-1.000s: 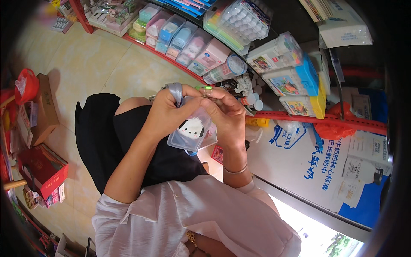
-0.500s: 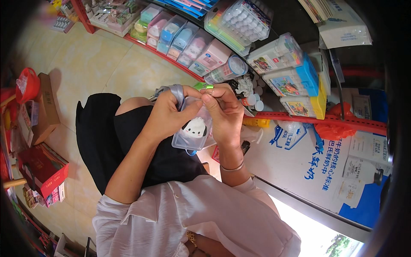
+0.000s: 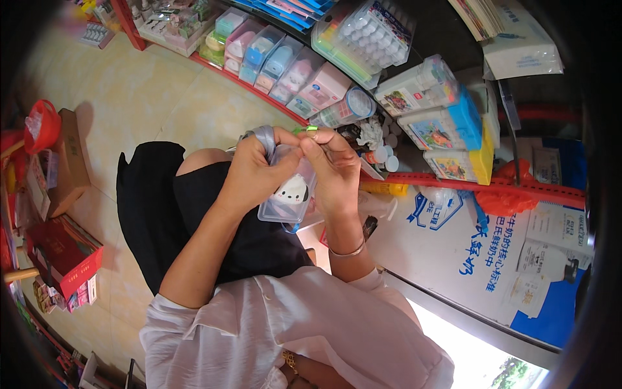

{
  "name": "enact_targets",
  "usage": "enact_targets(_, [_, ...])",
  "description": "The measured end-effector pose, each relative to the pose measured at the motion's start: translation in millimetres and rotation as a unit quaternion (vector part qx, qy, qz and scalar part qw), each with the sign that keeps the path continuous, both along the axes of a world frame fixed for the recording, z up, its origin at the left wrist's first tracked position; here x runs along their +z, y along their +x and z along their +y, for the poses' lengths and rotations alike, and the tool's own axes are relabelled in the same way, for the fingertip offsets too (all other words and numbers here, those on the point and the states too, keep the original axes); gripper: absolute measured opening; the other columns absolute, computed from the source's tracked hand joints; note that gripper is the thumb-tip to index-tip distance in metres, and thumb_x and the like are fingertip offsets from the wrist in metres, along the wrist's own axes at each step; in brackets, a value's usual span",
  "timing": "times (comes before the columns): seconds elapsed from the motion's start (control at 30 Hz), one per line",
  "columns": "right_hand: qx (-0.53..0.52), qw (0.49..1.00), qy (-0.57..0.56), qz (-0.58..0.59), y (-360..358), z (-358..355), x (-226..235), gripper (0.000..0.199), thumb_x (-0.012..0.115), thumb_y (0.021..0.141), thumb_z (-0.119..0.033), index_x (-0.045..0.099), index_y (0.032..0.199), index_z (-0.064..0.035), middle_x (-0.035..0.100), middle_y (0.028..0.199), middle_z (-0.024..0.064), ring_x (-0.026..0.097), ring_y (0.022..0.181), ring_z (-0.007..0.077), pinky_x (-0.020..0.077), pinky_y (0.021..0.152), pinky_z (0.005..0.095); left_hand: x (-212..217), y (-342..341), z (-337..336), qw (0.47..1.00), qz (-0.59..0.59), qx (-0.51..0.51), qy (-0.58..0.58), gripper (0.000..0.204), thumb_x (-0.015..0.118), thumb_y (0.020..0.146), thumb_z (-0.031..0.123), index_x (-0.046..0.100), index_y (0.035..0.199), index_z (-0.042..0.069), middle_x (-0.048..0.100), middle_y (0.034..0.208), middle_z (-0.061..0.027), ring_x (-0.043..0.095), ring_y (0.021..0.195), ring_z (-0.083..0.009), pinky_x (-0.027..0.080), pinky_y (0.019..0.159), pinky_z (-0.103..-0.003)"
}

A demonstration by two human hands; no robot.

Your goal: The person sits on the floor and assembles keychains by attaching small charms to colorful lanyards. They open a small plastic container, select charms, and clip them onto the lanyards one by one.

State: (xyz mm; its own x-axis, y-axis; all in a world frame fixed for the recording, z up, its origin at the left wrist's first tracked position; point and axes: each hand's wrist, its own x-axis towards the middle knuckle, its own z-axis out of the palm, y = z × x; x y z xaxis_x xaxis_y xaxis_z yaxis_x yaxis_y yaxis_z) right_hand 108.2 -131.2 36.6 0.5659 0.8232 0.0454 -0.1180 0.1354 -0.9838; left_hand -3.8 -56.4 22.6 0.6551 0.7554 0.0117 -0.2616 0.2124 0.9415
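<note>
Above my lap, both hands meet at the fingertips. Below them hangs a small clear plastic box (image 3: 275, 212) bearing a white cartoon puppy face with dark ears. My left hand (image 3: 254, 165) is closed at the box's upper edge, its thumb lying across it. A grey band or strip (image 3: 265, 139) runs over that hand's fingers; what it belongs to is unclear. My right hand (image 3: 335, 172) pinches a small bright green piece (image 3: 311, 131) between thumb and forefinger, close to the left fingertips. The exact grip points are partly hidden by the fingers.
Ahead, a red-edged shelf (image 3: 259, 89) carries clear boxes and cups. Cases of coloured pens (image 3: 421, 87) stand to the right, above a white carton panel (image 3: 447, 240) and a red plastic bag (image 3: 508, 194). On the left are a cardboard box (image 3: 70, 165) and a red box (image 3: 65, 256).
Both hands have shifted slightly, the right one a little to the left. The clear box has tilted and turned a little, and the green piece has moved slightly left with the fingertips.
</note>
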Motion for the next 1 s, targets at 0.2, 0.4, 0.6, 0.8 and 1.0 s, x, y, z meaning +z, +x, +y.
enact_targets(0.2, [0.039, 0.998, -0.030, 0.047, 11.4, -7.8, 5.5, 0.014, 0.065, 0.084, 0.006, 0.062, 0.097, 0.0011, 0.065, 0.097, 0.0053, 0.061, 0.089, 0.0096, 0.0500, 0.078, 0.0232, -0.2, 0.5, 1.3, 1.000, 0.010, 0.007, 0.029, 0.004, 0.064, 0.083, 0.003, 0.062, 0.086, 0.000, 0.058, 0.073, 0.0030, 0.049, 0.066, -0.0019, 0.040, 0.057, -0.020])
enact_targets(0.4, [0.058, 0.998, -0.018, 0.006, 13.1, -7.6, 8.8, 0.017, 0.065, 0.083, 0.008, 0.061, 0.098, 0.0011, 0.064, 0.097, 0.0053, 0.062, 0.089, 0.0103, 0.0501, 0.079, 0.0236, -1.0, 1.2, -0.3, 0.998, -0.006, 0.021, 0.051, 0.006, 0.065, 0.082, 0.003, 0.062, 0.085, 0.001, 0.057, 0.072, 0.0037, 0.047, 0.066, -0.0020, 0.039, 0.057, -0.020])
enact_targets(0.6, [0.069, 0.991, 0.017, -0.114, 16.1, -6.9, 6.9, 0.019, 0.066, 0.081, 0.010, 0.061, 0.096, 0.0016, 0.061, 0.097, 0.0058, 0.061, 0.089, 0.0109, 0.0499, 0.079, 0.0235, -1.7, -1.1, 0.0, 0.998, 0.011, 0.010, 0.067, 0.007, 0.067, 0.081, 0.004, 0.062, 0.086, 0.000, 0.057, 0.072, 0.0035, 0.048, 0.066, -0.0022, 0.040, 0.056, -0.021])
enact_targets(0.8, [0.088, 0.992, -0.004, -0.090, 23.8, -8.4, 9.7, 0.020, 0.067, 0.078, 0.013, 0.062, 0.094, 0.0014, 0.061, 0.097, 0.0058, 0.061, 0.088, 0.0106, 0.0507, 0.079, 0.0227, 2.1, -2.5, -0.1, 0.999, 0.029, -0.017, 0.035, 0.009, 0.068, 0.081, 0.005, 0.063, 0.086, -0.001, 0.059, 0.073, 0.0022, 0.049, 0.066, -0.0032, 0.041, 0.057, -0.021])
enact_targets(1.0, [0.105, 0.989, -0.009, -0.105, 30.9, -7.4, 10.7, 0.020, 0.068, 0.076, 0.014, 0.062, 0.091, 0.0008, 0.061, 0.095, 0.0057, 0.060, 0.087, 0.0110, 0.0507, 0.079, 0.0233, 1.7, -0.6, 0.2, 0.999, 0.015, -0.023, 0.031, 0.011, 0.069, 0.082, 0.006, 0.063, 0.085, -0.002, 0.058, 0.073, 0.0025, 0.049, 0.067, -0.0034, 0.041, 0.058, -0.022])
